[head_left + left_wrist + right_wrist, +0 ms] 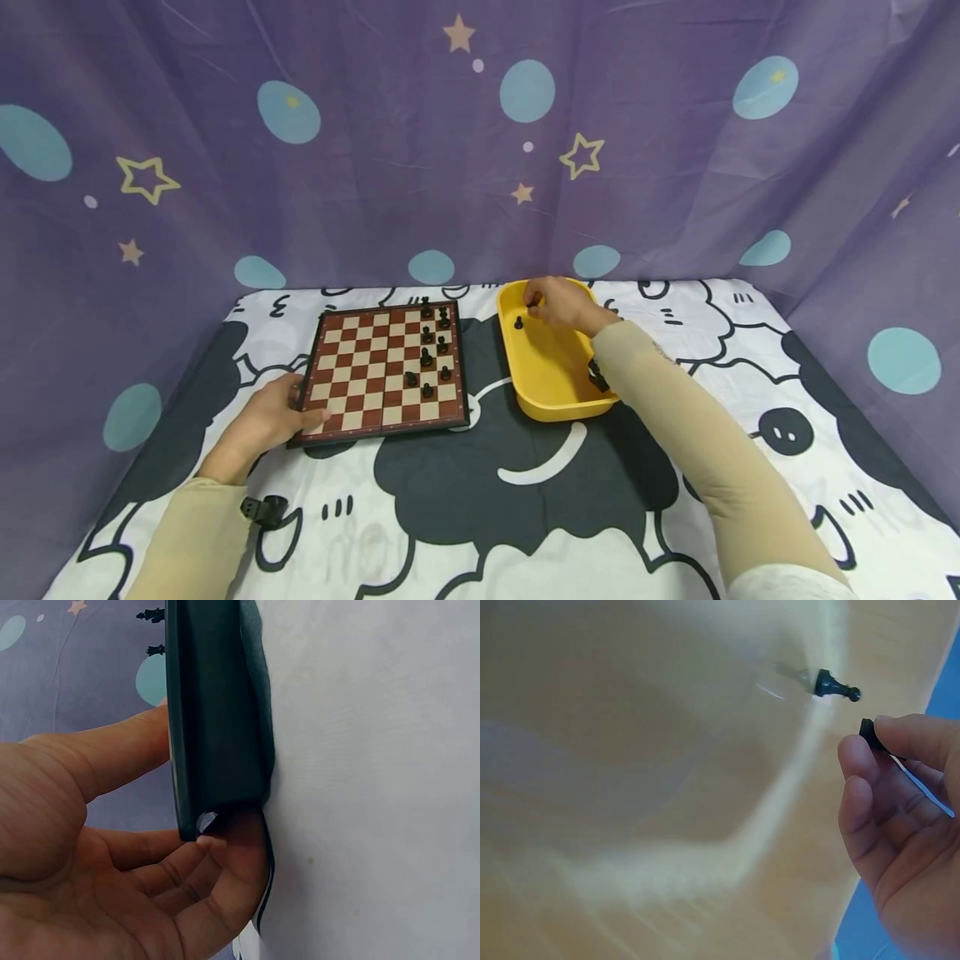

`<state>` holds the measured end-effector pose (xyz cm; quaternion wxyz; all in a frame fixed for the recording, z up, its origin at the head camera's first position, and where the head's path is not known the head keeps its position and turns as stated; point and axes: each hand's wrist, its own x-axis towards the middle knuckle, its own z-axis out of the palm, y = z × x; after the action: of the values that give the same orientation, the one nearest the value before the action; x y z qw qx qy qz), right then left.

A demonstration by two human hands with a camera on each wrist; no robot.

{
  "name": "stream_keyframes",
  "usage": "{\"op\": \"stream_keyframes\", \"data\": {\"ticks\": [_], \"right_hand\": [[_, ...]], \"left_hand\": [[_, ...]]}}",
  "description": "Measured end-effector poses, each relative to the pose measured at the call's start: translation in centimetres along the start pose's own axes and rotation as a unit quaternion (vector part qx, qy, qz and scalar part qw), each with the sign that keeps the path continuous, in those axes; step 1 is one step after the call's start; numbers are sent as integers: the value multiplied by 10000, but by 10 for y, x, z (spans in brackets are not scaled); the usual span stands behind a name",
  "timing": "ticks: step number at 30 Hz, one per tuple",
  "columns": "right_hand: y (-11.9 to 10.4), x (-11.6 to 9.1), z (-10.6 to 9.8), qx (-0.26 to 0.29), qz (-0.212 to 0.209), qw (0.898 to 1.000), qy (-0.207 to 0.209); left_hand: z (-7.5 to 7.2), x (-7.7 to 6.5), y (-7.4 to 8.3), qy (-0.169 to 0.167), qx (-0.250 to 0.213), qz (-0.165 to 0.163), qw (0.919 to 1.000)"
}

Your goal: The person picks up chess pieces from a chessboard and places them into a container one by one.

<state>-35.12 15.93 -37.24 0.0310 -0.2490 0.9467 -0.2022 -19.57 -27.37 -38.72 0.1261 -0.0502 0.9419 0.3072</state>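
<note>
On the cloth lies a red-and-cream chessboard (352, 358) with several black chess pieces (427, 358) standing along its right part. My left hand (262, 421) grips the board's near left edge, thumb over the top and fingers curled beneath, as the left wrist view shows. Over the far end of the yellow tray (551, 375), my right hand (558, 302) pinches a small black chess piece (868, 733) between thumb and fingertips; fingers hide most of it, so its kind is unclear. A black pawn (518, 322) stands in the tray just beside that hand.
More black chess pieces (597, 377) lie at the tray's near right side, partly hidden by the right sleeve (675, 417). The cloth (480, 500) has a black-and-white cartoon print. A purple curtain (420, 192) hangs behind the table.
</note>
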Motion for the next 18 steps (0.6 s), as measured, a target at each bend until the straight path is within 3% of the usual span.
{"op": "stream_keyframes", "data": {"ticks": [18], "right_hand": [[4, 2, 16, -16, -15, 9999, -111]], "left_hand": [[0, -1, 1, 16, 7, 7, 10000]]}}
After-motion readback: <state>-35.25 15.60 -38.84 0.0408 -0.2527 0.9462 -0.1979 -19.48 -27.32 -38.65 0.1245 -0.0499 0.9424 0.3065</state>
